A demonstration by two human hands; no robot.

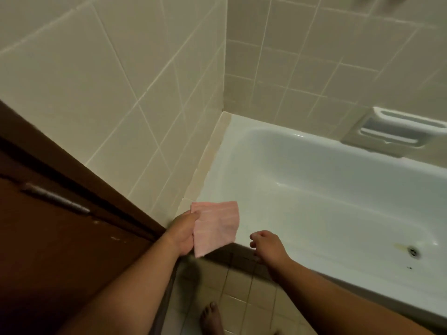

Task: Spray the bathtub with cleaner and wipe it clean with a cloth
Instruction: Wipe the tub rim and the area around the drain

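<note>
Glossy white enamel bathtub (314, 180), soft pink cloth (215, 226), smooth beige wall tiles (96, 81), dark wooden door (48, 238)

A home bathroom: a white bathtub (326, 180) set against beige tiled walls (96, 81), with a built-in soap dish (396, 130).

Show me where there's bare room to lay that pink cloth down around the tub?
Bare: the end ledge of the bathtub along the tiled wall, and its floor from that end to the drain. Crowded: the near corner, where the left hand holds the pink cloth beside the right hand.
</note>
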